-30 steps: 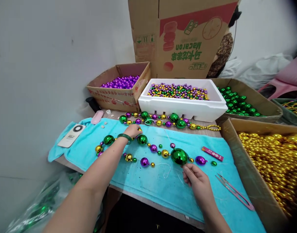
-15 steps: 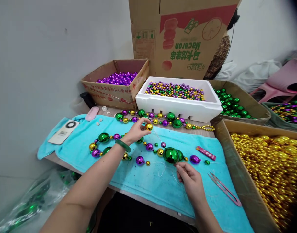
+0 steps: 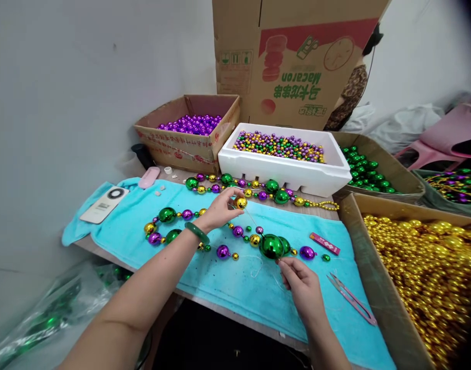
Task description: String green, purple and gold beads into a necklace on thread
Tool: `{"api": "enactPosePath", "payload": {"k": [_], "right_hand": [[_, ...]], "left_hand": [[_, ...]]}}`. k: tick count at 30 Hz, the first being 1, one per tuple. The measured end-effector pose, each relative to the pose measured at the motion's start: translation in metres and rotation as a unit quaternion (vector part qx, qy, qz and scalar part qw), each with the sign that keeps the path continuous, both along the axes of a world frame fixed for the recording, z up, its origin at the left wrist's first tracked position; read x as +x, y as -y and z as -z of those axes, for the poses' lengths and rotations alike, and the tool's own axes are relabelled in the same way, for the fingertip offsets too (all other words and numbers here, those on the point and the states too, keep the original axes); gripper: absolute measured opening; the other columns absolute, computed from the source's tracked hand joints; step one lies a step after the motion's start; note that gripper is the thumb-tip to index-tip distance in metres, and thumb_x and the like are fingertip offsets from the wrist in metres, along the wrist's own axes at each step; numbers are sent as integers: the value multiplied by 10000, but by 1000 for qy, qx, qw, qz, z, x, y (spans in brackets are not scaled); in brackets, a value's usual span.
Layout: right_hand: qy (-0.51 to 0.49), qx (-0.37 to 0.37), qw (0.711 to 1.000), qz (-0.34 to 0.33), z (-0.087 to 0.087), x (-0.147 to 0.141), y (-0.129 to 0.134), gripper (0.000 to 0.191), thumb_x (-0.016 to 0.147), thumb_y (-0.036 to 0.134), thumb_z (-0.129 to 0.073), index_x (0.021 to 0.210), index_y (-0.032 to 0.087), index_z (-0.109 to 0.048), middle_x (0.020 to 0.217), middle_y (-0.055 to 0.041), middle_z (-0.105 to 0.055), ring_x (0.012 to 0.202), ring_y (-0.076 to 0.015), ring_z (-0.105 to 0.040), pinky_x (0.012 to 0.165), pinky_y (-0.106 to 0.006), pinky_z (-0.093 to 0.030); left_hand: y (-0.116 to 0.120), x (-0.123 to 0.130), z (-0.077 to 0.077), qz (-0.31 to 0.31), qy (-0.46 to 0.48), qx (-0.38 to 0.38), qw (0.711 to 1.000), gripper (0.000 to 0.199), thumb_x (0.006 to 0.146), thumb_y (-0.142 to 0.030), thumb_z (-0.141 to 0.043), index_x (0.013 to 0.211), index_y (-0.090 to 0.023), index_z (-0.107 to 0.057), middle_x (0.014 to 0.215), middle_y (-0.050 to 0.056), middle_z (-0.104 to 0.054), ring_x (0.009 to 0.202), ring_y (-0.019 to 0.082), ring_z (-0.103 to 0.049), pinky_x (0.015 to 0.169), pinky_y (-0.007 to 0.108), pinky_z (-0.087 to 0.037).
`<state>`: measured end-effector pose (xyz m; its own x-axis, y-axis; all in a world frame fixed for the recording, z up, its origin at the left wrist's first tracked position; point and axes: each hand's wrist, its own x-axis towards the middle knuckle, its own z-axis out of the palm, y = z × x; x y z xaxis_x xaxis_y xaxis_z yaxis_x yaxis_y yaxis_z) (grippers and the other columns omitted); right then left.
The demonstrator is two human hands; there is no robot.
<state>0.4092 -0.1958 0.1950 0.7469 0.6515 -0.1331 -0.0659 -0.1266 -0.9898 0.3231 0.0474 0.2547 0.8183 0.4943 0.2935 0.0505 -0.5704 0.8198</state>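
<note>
My left hand [image 3: 224, 206] pinches a shiny gold bead [image 3: 240, 202] above the towel. A thin thread runs from that bead down to a small purple bead [image 3: 259, 230] and a large green bead [image 3: 271, 246]. Just below the green bead, my right hand [image 3: 300, 280] is closed at its lower end; what exactly the fingertips grip is too small to make out. A string of green, purple and gold beads [image 3: 167, 215] curves over the towel, partly behind my left arm. Loose nearby are a purple bead [image 3: 223, 252] and another purple bead [image 3: 307, 253].
The turquoise towel [image 3: 227, 285] bears pink thread snips [image 3: 353, 299], a red packet [image 3: 324, 243] and a phone [image 3: 104, 204]. A finished-looking bead strand [image 3: 271, 186] lies before a white foam box [image 3: 285, 172]. Cartons of purple [image 3: 177, 146], green and gold beads [image 3: 416, 267] stand around.
My left hand and the gold bead have shifted slightly right in the picture, as the whole view moved a little. My right hand stays at the green bead.
</note>
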Motion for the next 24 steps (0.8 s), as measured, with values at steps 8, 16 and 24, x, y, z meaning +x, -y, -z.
{"api": "enactPosePath", "payload": {"k": [8, 16, 24], "right_hand": [[-10, 1, 1000, 3, 2, 1, -1, 352, 651, 496, -673, 693, 151, -622, 476, 30, -454, 441, -103, -400, 421, -224, -313], [-62, 57, 996, 14, 15, 5, 2, 306, 697, 454, -691, 677, 170, -579, 523, 21, -520, 461, -92, -442, 421, -196, -323], [-81, 68, 994, 30, 24, 15, 20, 293, 742, 418, -680, 655, 175, -541, 538, 24, -520, 477, -82, -436, 426, -182, -310]], "left_hand": [[26, -7, -13, 47, 10, 85, 995, 446, 712, -149, -640, 1140, -250, -560, 1287, 90, -394, 1088, 224, -494, 887, 363, -466], [18, 11, 4, 33, 0, -259, 965, 398, 853, -404, -480, 1185, -194, -545, 1094, 114, -599, 777, 143, -601, 710, 298, -488], [13, 42, 53, 10, -249, 5, 968, 141, 515, -81, -731, 583, -193, -678, 655, 66, -646, 916, 297, -582, 886, 386, -390]]}}
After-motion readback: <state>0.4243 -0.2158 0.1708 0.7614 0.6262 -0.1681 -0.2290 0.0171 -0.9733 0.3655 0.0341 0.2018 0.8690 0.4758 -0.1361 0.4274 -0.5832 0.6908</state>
